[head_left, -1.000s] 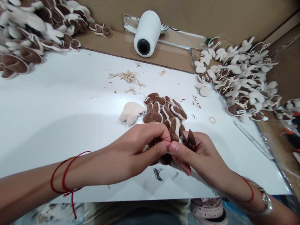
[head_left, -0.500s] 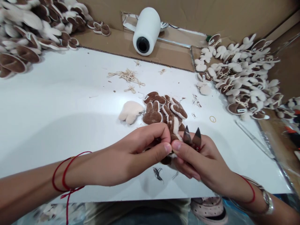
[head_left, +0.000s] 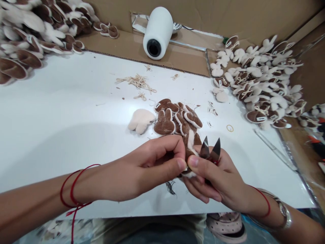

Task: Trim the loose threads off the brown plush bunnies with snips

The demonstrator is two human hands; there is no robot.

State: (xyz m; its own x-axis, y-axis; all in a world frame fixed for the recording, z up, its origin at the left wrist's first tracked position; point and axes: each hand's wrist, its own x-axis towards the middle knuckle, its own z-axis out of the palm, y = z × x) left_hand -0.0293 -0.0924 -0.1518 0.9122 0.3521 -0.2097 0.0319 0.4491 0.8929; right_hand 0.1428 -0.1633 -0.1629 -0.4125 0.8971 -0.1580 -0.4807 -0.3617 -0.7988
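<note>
Between my two hands is a brown plush piece (head_left: 190, 144) with white fluffy edging. My left hand (head_left: 144, 169) is closed, thumb and forefinger pinching at its near edge, where a tiny pale bit shows. My right hand (head_left: 220, 183) grips the same piece between thumb and fingers. Tucked in the right palm are thread snips (head_left: 211, 150), their two pointed blades apart and pointing up. Just beyond lies a heap of brown plush pieces (head_left: 165, 122) with white rims, some bearing small labels. A cream plush piece (head_left: 141, 121) lies face down beside the heap, dark threads at its edge.
Cream cord bows (head_left: 137, 81) lie farther back on the white table (head_left: 63, 135). Plush pieces are piled at left (head_left: 27, 61) and right (head_left: 264, 84). A white roll (head_left: 158, 30) stands behind. Dark thread ends (head_left: 171, 188), small labels (head_left: 212, 108), a rubber band (head_left: 230, 128) and tweezers (head_left: 275, 149) lie around.
My right hand has shifted slightly right and down, with the snips tilting a little. A small gap has opened between the two thumbs. The left hand's pinch is nearly unchanged.
</note>
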